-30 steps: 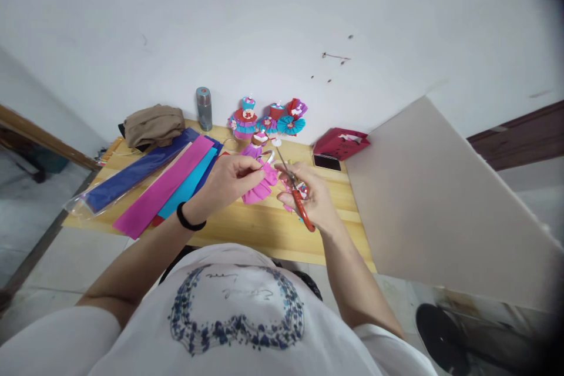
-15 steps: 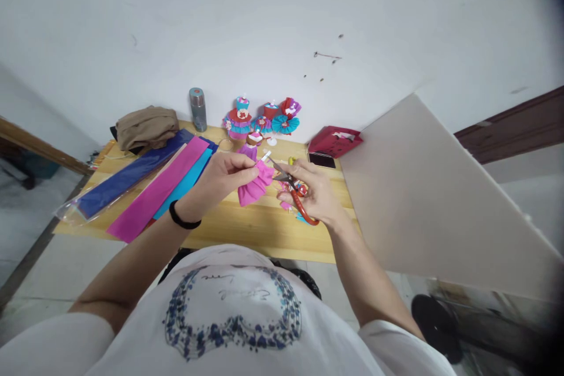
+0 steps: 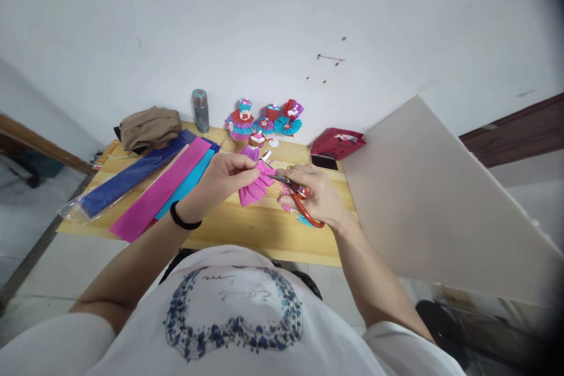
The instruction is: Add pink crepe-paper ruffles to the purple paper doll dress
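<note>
Between the thumb and fingers of my left hand (image 3: 233, 173) is a gathered piece of pink crepe paper (image 3: 255, 191), its lower edge fanned out. A small white strip (image 3: 266, 156) sticks up at its top. My right hand (image 3: 315, 188) is closed around red-handled scissors (image 3: 304, 208). Their blades point left and meet the upper right edge of the pink paper; whether they have cut into it I cannot tell. Beneath my right hand lie small pink, red and blue scraps, partly hidden.
Several little paper dresses on stands (image 3: 242, 117) line the back of the wooden table (image 3: 247, 229), beside a grey flask (image 3: 200, 110). Paper strips (image 3: 163, 188) and brown cloth (image 3: 150, 128) lie left. A red bag (image 3: 337, 142), a phone (image 3: 325, 162) and a pale panel (image 3: 432, 200) are right.
The scissor blades, spread apart before, have closed together at the pink paper's edge. My left hand keeps its hold on the paper. The whole view has shifted slightly.
</note>
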Action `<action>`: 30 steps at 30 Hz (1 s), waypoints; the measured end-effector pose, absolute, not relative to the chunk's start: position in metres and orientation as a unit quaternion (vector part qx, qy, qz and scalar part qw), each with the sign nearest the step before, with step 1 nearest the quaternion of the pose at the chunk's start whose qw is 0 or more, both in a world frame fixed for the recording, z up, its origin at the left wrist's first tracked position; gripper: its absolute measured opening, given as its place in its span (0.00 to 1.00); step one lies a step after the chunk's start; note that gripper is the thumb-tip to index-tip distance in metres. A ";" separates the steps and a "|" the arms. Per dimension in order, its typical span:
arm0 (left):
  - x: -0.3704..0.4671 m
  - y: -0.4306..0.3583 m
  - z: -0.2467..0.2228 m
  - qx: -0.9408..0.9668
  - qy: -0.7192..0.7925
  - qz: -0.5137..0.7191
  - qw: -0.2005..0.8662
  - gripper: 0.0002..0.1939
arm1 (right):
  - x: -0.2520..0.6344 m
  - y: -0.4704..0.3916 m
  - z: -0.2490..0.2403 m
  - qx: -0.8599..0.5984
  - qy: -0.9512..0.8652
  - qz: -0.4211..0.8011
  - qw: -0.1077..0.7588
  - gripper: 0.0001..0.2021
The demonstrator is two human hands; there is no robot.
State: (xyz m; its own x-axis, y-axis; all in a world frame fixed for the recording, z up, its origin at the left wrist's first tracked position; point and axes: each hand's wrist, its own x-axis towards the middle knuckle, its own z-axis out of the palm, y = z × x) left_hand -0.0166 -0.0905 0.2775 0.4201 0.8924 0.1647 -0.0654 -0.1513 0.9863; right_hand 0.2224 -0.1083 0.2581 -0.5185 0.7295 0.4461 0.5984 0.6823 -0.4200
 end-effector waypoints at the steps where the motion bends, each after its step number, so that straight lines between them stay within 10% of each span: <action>1: -0.017 -0.091 0.277 0.633 0.334 0.428 0.553 0.09 | 0.223 -0.109 0.259 -0.386 -0.866 0.108 0.301 0.26; 30: -0.012 -0.089 0.278 0.683 0.362 0.407 0.487 0.12 | 0.233 -0.111 0.256 -0.401 -0.872 0.049 0.275 0.30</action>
State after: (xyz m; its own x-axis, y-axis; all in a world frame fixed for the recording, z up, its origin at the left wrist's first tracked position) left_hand -0.0116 -0.0894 0.2780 0.4055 0.8912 0.2033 0.0986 -0.2637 0.9596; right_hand 0.2332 -0.1111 0.2563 -0.5272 0.7266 0.4405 0.6730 0.6736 -0.3056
